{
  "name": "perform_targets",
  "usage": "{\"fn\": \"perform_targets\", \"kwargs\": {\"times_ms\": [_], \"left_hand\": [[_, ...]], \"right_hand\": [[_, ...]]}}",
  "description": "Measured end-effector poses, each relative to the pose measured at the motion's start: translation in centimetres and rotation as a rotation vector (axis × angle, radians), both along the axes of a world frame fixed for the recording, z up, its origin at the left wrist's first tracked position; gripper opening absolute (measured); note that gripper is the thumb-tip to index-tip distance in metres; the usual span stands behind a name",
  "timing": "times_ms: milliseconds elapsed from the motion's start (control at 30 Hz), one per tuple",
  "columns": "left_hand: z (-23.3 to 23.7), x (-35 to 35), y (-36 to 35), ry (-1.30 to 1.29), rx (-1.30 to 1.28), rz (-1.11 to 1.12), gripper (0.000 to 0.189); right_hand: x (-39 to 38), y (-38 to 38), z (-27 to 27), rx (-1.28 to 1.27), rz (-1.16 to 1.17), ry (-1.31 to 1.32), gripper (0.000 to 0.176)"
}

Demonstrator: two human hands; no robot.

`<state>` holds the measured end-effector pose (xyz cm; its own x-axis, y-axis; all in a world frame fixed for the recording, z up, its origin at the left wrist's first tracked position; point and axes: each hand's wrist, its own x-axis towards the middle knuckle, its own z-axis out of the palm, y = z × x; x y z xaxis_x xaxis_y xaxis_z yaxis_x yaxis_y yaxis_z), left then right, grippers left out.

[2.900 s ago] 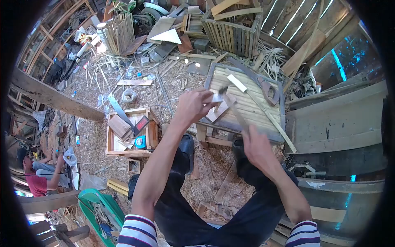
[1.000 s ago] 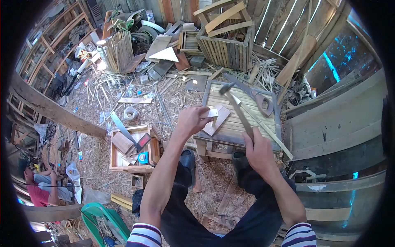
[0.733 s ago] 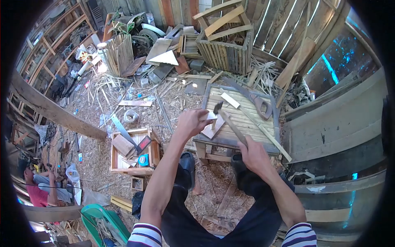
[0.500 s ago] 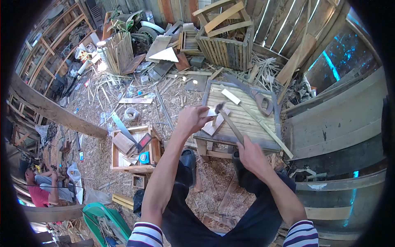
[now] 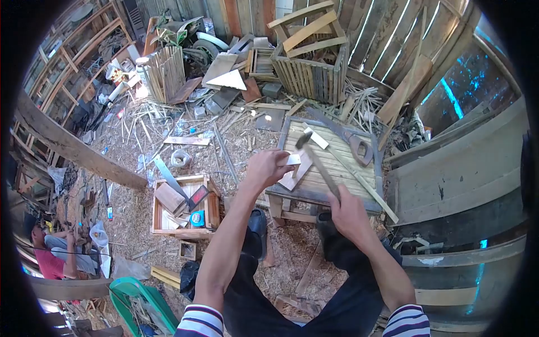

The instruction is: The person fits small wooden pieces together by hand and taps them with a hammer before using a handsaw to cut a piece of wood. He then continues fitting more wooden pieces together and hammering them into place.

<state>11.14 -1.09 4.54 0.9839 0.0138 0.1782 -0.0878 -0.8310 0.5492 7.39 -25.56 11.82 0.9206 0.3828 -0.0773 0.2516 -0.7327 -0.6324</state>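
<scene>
My right hand (image 5: 348, 210) is closed round the wooden handle of a hammer (image 5: 321, 167), whose dark head is raised above the slatted work table (image 5: 342, 163). Between the fingers of my left hand (image 5: 268, 168) is a small pale wood piece (image 5: 292, 160), held over the table's near left corner. Below it, a flat light board (image 5: 296, 174) lies on the slats. The hammer head stands apart from the held piece. A handsaw (image 5: 357, 147) rests along the far right of the table, near a long thin wood strip (image 5: 362, 181) and a short pale block (image 5: 316, 137).
Left of the table stands a wooden box (image 5: 159, 216) holding a blue tape measure (image 5: 197, 218), wood pieces and a saw blade. A green plastic chair (image 5: 120, 297) is at lower left, and a seated person (image 5: 53, 253) works beyond it. Wood scraps and shavings cover the floor.
The hammer head has lifted away from the wood piece in my left hand. My right hand has shifted slightly right; my left still pinches the piece. The view has tilted a little.
</scene>
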Motion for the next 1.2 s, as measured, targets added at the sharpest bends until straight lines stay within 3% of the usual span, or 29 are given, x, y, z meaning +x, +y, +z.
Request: {"fn": "perform_targets", "kwargs": {"times_ms": [133, 167, 267, 333, 467, 533, 600, 700, 800, 833, 1000, 1067, 1133, 1200], "left_hand": [[0.2, -0.4, 0.1, 0.002, -0.051, 0.014, 0.046], [-0.4, 0.0, 0.3, -0.016, -0.004, -0.004, 0.046], [-0.8, 0.1, 0.3, -0.069, 0.025, -0.009, 0.046], [0.1, -0.1, 0.0, -0.016, 0.035, -0.013, 0.046], [-0.3, -0.1, 0.0, 0.020, -0.025, -0.003, 0.046], [0.4, -0.1, 0.0, 0.058, 0.004, 0.019, 0.045], [0.1, -0.1, 0.1, -0.022, 0.044, -0.002, 0.045], [0.1, 0.1, 0.1, 0.042, 0.003, -0.005, 0.046], [0.1, 0.0, 0.0, 0.027, -0.022, -0.004, 0.048], [-0.1, 0.2, 0.0, 0.036, -0.013, 0.005, 0.048], [-0.9, 0.6, 0.0, 0.029, -0.010, 0.008, 0.048], [-0.7, 0.2, 0.0, 0.035, -0.013, 0.003, 0.049], [-0.6, 0.3, 0.1, -0.001, -0.041, 0.002, 0.048], [-0.1, 0.1, -0.2, 0.013, -0.005, 0.005, 0.048]], "right_hand": [[-0.9, 0.7, -0.4, 0.162, -0.117, 0.007, 0.022], [-0.7, 0.1, -3.0, 0.087, -0.032, 0.003, 0.024], [0.4, -0.5, -2.8, -0.037, 0.070, -0.066, 0.025], [-0.2, 0.1, 0.4, 0.017, -0.008, -0.011, 0.024], [-0.7, 0.5, -0.4, 0.165, -0.112, -0.043, 0.025], [-0.1, -0.5, -3.9, -0.067, 0.037, -0.024, 0.026], [0.6, -0.7, -2.7, -0.083, 0.048, -0.128, 0.025], [0.1, 0.0, 1.3, 0.110, -0.057, -0.099, 0.023], [-0.6, 0.5, -1.2, 0.161, -0.115, -0.040, 0.024], [0.0, -0.8, -4.8, 0.035, 0.045, -0.081, 0.023], [-0.1, -0.2, 1.0, 0.024, 0.009, -0.024, 0.024], [-0.7, 0.8, 2.1, 0.217, -0.116, -0.035, 0.024], [-0.6, 0.3, -2.3, 0.234, -0.111, -0.065, 0.024], [0.0, -0.6, -4.0, -0.040, 0.033, -0.017, 0.024]]}}
